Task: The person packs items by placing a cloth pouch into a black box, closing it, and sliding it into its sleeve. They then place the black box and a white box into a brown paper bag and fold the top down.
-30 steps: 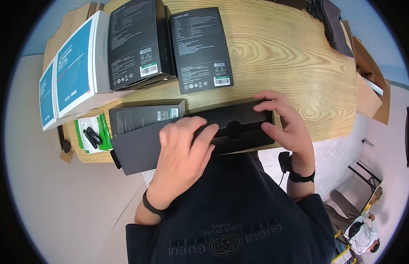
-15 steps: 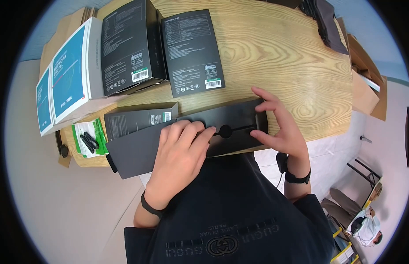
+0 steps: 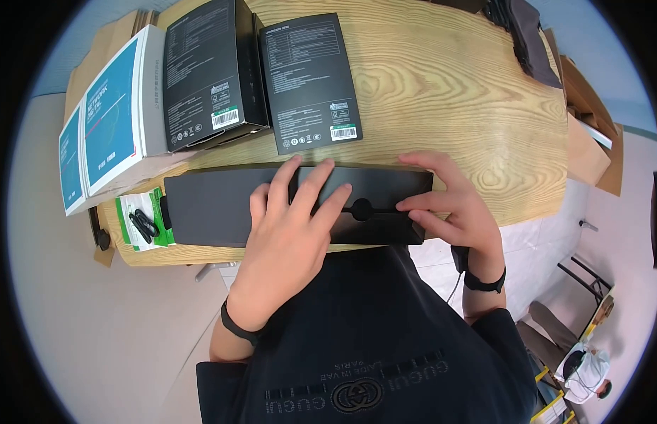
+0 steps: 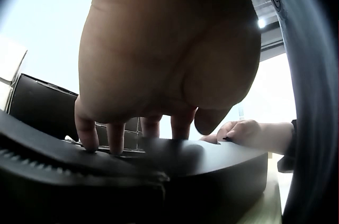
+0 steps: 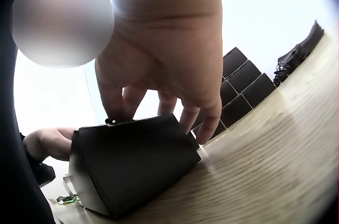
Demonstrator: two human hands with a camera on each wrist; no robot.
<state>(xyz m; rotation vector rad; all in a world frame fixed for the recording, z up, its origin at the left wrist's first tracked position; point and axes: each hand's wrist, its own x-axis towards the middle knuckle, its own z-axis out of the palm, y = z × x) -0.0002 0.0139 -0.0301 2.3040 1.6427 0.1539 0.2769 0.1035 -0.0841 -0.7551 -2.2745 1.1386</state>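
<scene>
A long black cardboard box (image 3: 385, 185) lies along the table's near edge, its two top flaps meeting at a slit with a round cut-out (image 3: 362, 209). Its dark grey lid panel (image 3: 208, 208) extends flat to the left. My left hand (image 3: 286, 230) rests on the box with spread fingers, fingertips pressing near where lid and flaps meet. The left wrist view shows those fingers (image 4: 116, 136) pointing down onto the top. At the right end, my right hand (image 3: 456, 205) touches the slit with index finger and thumb, the other fingers reaching over the far edge.
Two black printed boxes (image 3: 205, 78) (image 3: 311, 81) and white-and-blue boxes (image 3: 116, 113) stand behind on the wooden table (image 3: 441, 78). A green-white packet (image 3: 134, 237) with a black cable (image 3: 143, 225) lies left. A dark bag (image 3: 533, 46) hangs over the far right edge; another person (image 3: 583, 364) is beyond.
The lid panel has swung away from me, covering the printed box behind it. The flaps have come down flat. My left fingers have spread forward; my right index finger and thumb have closed toward the slit.
</scene>
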